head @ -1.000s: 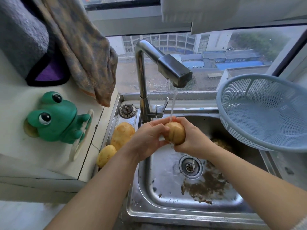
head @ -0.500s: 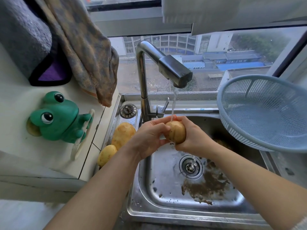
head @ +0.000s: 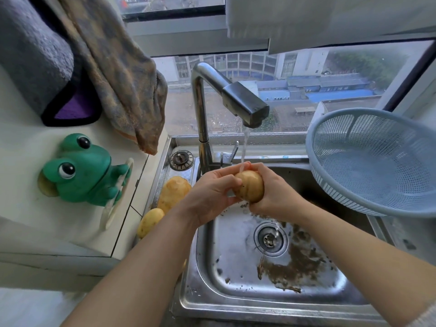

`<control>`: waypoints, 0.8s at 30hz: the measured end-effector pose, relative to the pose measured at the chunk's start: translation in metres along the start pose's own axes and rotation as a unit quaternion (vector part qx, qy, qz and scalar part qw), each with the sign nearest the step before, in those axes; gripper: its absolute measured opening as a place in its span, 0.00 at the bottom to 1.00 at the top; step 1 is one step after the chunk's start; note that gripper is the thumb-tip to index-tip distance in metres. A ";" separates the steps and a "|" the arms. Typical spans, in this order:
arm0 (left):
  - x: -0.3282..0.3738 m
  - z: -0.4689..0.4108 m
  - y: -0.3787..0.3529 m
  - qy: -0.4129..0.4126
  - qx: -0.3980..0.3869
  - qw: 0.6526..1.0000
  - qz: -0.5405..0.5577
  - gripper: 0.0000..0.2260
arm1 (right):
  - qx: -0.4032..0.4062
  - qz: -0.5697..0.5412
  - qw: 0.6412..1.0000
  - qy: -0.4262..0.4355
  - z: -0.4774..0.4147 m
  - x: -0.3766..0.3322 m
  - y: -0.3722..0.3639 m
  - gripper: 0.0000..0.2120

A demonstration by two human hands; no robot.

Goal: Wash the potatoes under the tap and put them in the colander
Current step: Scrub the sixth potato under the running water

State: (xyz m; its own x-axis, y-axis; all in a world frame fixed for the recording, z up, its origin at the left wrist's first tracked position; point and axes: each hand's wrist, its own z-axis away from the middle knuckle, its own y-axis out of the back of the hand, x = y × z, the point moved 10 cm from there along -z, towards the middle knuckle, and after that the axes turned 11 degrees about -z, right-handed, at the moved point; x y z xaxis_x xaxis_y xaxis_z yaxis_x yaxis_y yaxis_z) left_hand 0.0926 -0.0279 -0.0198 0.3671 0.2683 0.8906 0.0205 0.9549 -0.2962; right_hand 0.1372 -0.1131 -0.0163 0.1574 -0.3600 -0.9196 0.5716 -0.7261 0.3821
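The left hand and the right hand hold a wet yellow potato under water running from the shiny metal tap. Brown dirt lies in the steel sink near the drain. A big yellow potato and a small yellow potato lie on the sink's left edge. A pale blue plastic colander sits on the right.

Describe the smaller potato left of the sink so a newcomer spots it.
Find the steel sink; two potatoes lie along its left rim, right of the green frog. Pick the small potato nearer the camera, rounder and yellower than the long potato behind it.
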 end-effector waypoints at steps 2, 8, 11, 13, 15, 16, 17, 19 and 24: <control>0.002 -0.002 0.000 0.001 0.017 1.000 -0.013 0.17 | 0.012 0.008 1.000 0.007 -0.001 -0.001 0.003 0.35; 0.006 0.000 0.000 -0.009 0.007 1.000 0.005 0.16 | 0.009 0.020 0.999 0.024 -0.005 -0.006 0.003 0.35; 0.009 0.000 0.000 -0.015 0.005 1.000 0.004 0.17 | 0.013 0.019 0.999 0.031 -0.007 -0.008 0.005 0.35; 0.010 0.002 -0.001 -0.016 0.000 1.000 0.017 0.17 | 0.011 0.022 0.999 0.037 -0.008 -0.010 0.005 0.35; 0.010 0.001 0.001 -0.018 0.017 1.000 0.007 0.15 | 0.012 0.028 0.999 0.041 -0.008 -0.011 0.005 0.35; 0.010 0.001 0.002 -0.020 0.027 0.999 -0.001 0.15 | 0.014 0.031 0.998 0.043 -0.008 -0.012 0.005 0.34; 0.011 0.000 0.002 -0.023 0.028 0.999 -0.005 0.15 | 0.017 0.031 0.998 0.045 -0.008 -0.013 0.005 0.34; 0.011 0.000 -0.001 -0.024 0.011 1.000 0.004 0.17 | 0.015 0.025 0.998 0.048 -0.008 -0.014 0.006 0.34; 0.012 0.000 0.000 -0.030 0.016 0.999 -0.001 0.14 | 0.017 0.032 0.998 0.049 -0.009 -0.013 0.006 0.35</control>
State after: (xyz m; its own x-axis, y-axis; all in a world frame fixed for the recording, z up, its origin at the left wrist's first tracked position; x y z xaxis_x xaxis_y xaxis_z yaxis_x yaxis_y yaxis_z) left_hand 0.0968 -0.0243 -0.0092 0.3102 0.2719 0.9109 -0.0091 0.9590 -0.2832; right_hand 0.1458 -0.1076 -0.0029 0.2716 -0.3481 -0.8972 0.5311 -0.7233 0.4414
